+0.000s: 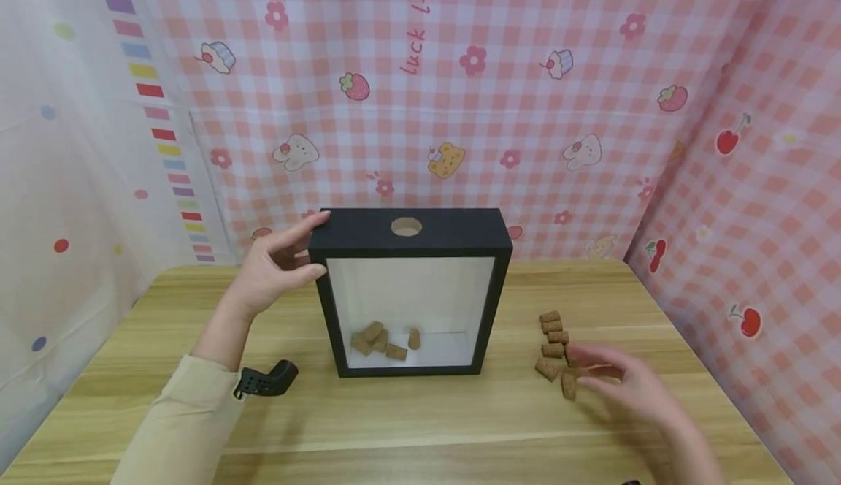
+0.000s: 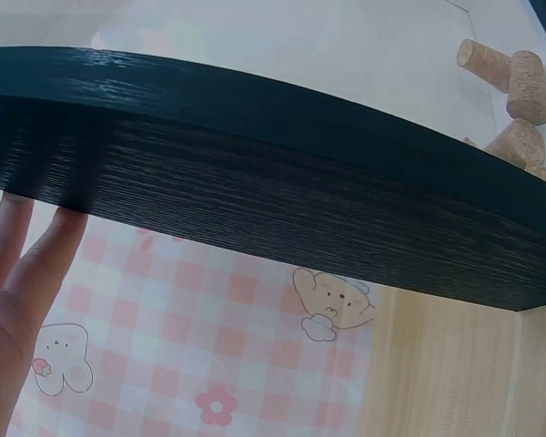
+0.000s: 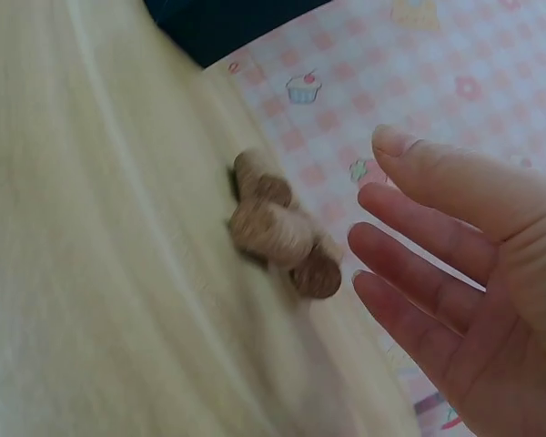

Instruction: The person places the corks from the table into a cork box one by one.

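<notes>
Here's the left hand at the black upright box frame with a clear front, pinching its upper left corner, thumb on the front edge, fingers at top and back! Look through that window: small brown cylindrical corks lie on the white floor inside, most bunched towards the left, below the round hole in the top. And over on the right of the pale wood-grain bench, the right hand, fingers and thumb spread and holding nothing, right beside a loose cluster of brown cork stoppers, with a gap showing in the right wrist view
</notes>
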Demonstrator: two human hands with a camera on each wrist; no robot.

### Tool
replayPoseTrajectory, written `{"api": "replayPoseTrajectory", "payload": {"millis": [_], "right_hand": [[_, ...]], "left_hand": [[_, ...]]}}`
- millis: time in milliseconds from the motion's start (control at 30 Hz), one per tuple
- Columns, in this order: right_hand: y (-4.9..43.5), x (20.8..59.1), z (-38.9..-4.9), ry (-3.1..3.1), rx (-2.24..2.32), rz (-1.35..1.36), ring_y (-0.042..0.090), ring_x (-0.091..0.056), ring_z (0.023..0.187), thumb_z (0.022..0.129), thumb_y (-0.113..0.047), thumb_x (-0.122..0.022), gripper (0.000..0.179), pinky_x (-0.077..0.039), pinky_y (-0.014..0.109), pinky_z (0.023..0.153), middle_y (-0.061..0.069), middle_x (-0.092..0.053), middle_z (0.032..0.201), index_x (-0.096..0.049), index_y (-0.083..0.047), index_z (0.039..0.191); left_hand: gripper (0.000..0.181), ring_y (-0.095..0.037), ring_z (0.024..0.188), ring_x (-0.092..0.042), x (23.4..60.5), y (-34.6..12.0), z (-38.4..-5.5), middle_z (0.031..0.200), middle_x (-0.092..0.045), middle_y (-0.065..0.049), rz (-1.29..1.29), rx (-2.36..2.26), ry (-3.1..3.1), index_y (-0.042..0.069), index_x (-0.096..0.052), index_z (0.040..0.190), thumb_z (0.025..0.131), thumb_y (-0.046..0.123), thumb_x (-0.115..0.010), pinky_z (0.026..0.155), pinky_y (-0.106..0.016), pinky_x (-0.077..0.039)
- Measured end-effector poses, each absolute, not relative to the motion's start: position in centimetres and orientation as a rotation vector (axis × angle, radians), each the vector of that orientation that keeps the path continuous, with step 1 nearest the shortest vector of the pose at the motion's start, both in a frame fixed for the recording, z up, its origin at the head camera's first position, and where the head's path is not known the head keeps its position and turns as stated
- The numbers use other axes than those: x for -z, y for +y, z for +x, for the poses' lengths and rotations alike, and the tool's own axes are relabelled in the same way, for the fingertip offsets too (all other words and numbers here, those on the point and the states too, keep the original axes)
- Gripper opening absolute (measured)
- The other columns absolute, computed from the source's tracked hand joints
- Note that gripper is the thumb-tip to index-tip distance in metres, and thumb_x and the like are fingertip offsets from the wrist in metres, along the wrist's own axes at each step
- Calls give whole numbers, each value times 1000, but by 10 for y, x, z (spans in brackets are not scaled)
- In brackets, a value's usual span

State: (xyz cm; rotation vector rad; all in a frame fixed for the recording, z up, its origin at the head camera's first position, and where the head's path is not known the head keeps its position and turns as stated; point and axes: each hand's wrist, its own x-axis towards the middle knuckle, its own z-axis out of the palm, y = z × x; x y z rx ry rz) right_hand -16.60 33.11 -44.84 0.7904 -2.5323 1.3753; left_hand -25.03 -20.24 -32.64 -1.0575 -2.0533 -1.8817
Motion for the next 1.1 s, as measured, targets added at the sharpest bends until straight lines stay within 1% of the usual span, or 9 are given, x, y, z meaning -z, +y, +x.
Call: {"api": "replayPoseTrajectory", "payload": {"millis": [200, 433, 567, 633, 700, 933, 1100], "right_hand": [[339, 462, -166, -2576, -1412, 811, 9, -63, 106, 87, 2, -72, 41, -52, 22, 85, 10, -66, 125, -63, 8, 126], [341, 471, -167, -2568, -1420, 853, 9, -63, 107, 85, 3, -73, 40, -50, 20, 88, 15, -66, 122, -65, 6, 124], [341, 472, -167, -2540, -1444, 878, 8, -63, 106, 85, 6, -72, 38, -51, 19, 87, 17, -65, 120, -66, 6, 122], [341, 473, -168, -2529, -1455, 898, 8, -63, 105, 84, 7, -72, 37, -51, 20, 86, 19, -65, 118, -66, 6, 121], [341, 475, -169, -2531, -1458, 896, 8, -63, 103, 84, 6, -72, 36, -52, 20, 85, 18, -65, 116, -68, 5, 120], [340, 479, -168, -2559, -1358, 837, 8, -62, 95, 82, 3, -76, 35, -52, 20, 80, 11, -67, 111, -72, -3, 116], [339, 480, -169, -2549, -1312, 872, 7, -61, 94, 80, 4, -77, 36, -52, 20, 78, 9, -67, 108, -73, -3, 114]], "left_hand": [[67, -12, 122, -58, 327, -203, -251, 152, -43, -6, -1052, 1871, -2061, 7, -50, 146, 85, -15, -66, 89, -25, -52], [67, -12, 122, -58, 326, -203, -251, 148, -48, 1, -1067, 1868, -2052, 6, -50, 146, 85, -15, -66, 89, -25, -52], [67, -12, 123, -57, 326, -203, -252, 145, -52, 2, -1070, 1875, -2047, 6, -50, 146, 85, -15, -66, 89, -25, -52], [67, -12, 122, -58, 326, -203, -252, 145, -51, 2, -1067, 1874, -2052, 7, -50, 146, 85, -15, -66, 88, -25, -52], [67, -13, 121, -58, 325, -203, -252, 145, -52, 2, -1062, 1874, -2059, 7, -50, 146, 85, -14, -67, 86, -24, -53], [67, -11, 123, -56, 325, -203, -251, 147, -49, 1, -1040, 1852, -2075, 8, -51, 146, 85, -14, -67, 88, -24, -52], [67, -12, 124, -56, 325, -203, -251, 146, -51, 1, -1042, 1850, -2083, 8, -51, 146, 85, -14, -67, 82, -23, -53]]}}
